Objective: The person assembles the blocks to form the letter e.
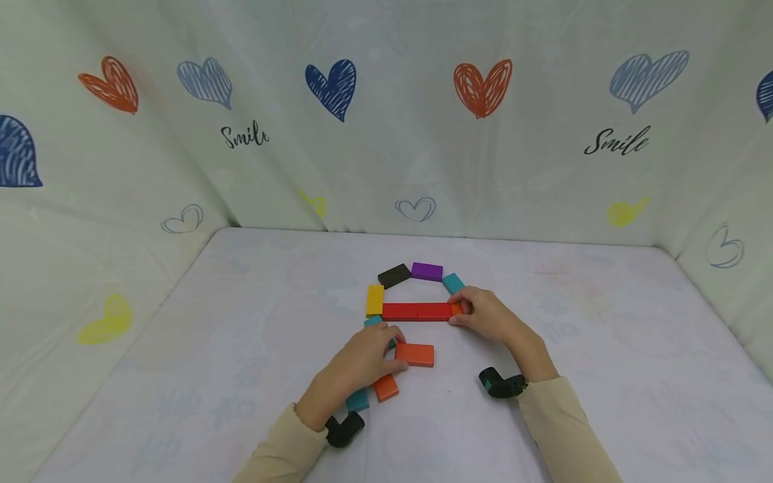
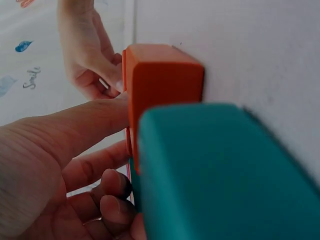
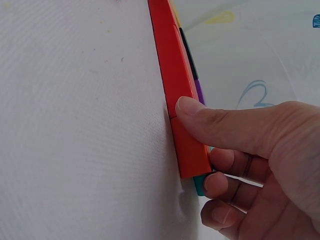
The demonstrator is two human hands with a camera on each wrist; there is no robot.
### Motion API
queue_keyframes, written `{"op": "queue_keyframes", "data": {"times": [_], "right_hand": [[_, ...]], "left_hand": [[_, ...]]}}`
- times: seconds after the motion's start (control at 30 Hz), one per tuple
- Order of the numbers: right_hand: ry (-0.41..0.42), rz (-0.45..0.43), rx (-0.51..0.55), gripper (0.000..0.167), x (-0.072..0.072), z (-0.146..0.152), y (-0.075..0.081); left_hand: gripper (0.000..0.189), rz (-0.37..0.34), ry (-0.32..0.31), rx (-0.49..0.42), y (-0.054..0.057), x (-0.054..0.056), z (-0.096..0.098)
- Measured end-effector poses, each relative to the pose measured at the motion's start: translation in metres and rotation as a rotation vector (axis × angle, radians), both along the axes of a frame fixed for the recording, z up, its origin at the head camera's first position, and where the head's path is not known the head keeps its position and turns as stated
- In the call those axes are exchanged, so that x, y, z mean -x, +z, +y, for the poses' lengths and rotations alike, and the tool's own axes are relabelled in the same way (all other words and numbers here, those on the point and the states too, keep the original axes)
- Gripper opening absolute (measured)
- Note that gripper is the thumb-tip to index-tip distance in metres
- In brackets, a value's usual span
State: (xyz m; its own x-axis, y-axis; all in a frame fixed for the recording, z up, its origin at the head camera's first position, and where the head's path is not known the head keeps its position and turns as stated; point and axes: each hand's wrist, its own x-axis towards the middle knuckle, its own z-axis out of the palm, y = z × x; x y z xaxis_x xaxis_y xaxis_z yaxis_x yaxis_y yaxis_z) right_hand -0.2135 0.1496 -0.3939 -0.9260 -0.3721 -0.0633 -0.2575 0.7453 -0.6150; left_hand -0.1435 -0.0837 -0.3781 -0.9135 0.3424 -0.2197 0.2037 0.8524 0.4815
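In the head view, my right hand (image 1: 486, 314) pinches an orange block (image 3: 192, 147) at the right end of a row of two red blocks (image 1: 400, 312). Its thumb lies across the seam with the red block, its fingers behind. Nearer to me, my left hand (image 1: 362, 359) grips the left end of another orange block (image 1: 417, 355) between thumb and fingers. Beneath that hand, teal blocks are partly covered. Close to the left wrist camera stand a teal block (image 2: 220, 170) and an orange block (image 2: 165, 82).
Beyond the red row, a yellow block (image 1: 375, 300), a black block (image 1: 394, 276), a purple block (image 1: 427, 272) and a teal block (image 1: 453, 283) form an arch. All lie on a white-covered table (image 1: 241, 302). A patterned curtain (image 1: 386, 154) hangs behind.
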Motion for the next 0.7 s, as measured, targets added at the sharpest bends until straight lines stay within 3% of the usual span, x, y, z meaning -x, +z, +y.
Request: {"op": "queue_keyframes", "data": {"times": [0.37, 0.7], "right_hand": [[0.01, 0.003, 0.005, 0.035, 0.0008, 0.0004, 0.0005], [0.004, -0.001, 0.005, 0.034, 0.001, 0.0008, -0.0001]], "left_hand": [[0.043, -0.066, 0.004, -0.061, 0.0008, 0.005, -0.0073], [0.037, -0.038, -0.036, -0.058, -0.0001, 0.0068, -0.0086]]}}
